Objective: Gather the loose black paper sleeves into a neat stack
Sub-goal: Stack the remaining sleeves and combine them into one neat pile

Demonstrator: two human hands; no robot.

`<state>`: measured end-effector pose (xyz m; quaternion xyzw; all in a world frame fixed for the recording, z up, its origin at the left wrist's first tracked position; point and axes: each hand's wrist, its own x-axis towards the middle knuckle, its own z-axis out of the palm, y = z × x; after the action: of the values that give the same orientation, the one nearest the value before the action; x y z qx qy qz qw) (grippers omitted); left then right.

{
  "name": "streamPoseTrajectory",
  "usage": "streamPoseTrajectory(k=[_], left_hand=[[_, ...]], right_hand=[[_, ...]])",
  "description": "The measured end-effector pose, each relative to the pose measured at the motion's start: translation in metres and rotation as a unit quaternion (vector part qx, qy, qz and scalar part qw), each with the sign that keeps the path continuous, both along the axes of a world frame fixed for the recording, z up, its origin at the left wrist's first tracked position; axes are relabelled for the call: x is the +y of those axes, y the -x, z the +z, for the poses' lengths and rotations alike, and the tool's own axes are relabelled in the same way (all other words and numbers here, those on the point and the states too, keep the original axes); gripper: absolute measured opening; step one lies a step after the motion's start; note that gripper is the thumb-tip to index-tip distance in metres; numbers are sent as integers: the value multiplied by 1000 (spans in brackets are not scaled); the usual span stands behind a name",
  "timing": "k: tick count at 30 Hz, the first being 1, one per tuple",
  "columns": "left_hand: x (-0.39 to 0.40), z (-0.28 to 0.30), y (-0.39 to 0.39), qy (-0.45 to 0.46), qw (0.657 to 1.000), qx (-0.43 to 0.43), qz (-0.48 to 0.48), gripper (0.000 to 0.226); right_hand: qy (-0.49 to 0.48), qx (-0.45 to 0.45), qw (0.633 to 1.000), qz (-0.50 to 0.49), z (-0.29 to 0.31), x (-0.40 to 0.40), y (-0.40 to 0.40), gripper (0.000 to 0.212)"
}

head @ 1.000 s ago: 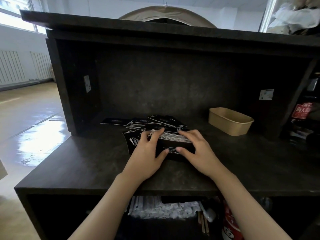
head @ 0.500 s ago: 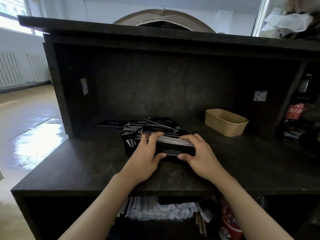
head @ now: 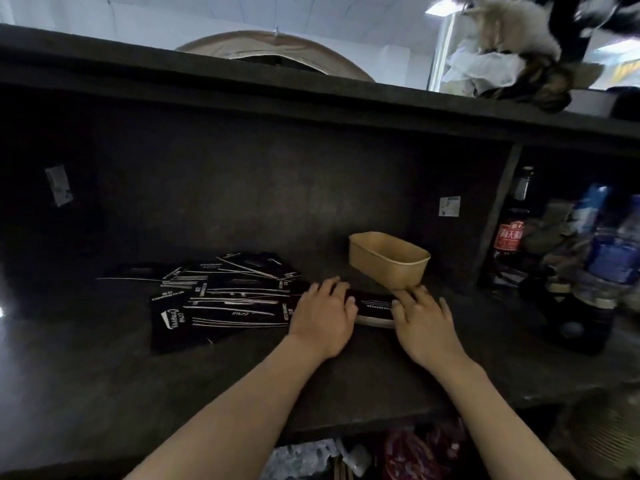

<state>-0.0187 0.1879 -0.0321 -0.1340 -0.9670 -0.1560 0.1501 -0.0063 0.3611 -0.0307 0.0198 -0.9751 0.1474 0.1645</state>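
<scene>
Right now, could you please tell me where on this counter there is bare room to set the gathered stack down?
Bare counter lies in front of the loose sleeves, toward the near edge. It is crowded where both hands, left and right, hold the stack beside the tan tray, and by the bottles on the right.

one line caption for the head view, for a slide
Both hands, left hand and right hand, grip a stack of black sleeves beside the kraft tray.
</scene>
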Motion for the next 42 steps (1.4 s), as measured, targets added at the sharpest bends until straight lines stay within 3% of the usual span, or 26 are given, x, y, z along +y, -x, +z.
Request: streamPoseTrajectory(k=[5,10,14,17,23,26,28,31,34,42], left_hand=[[-1,-5,13,15,1000,-3,-19,50],[-2,-9,9,5,1000,-4,-15,53],[-5,-6,0,-4,997,74,3,55],[-11,0,-13,-36,993,111,32,53],[-69,3,-42,-27,981,165,97,53],[-132,-1,-53,13,979,155,131,47],[-178,-3,-60,21,987,82,136,48],[-224,-6,-70,14,993,-61,98,50],[-234,-11,-75,35,994,-77,72,49],[-227,-8,-95,-1,997,-48,54,45]], right_hand=[[-26,86,996,13,-8,-3,5,40],[-26,90,995,13,-15,-2,6,45],[-57,80,994,-40,-10,-4,1,50],[-39,125,990,-52,-2,-6,-8,54],[-79,259,961,63,16,-20,-40,41],[-106,212,950,202,23,-61,-52,32],[-126,132,945,271,22,-97,-47,36],[-148,-2,948,283,16,-143,-24,57],[-142,-98,945,277,5,-162,-1,62],[-67,-44,949,305,-10,-138,-34,49]])
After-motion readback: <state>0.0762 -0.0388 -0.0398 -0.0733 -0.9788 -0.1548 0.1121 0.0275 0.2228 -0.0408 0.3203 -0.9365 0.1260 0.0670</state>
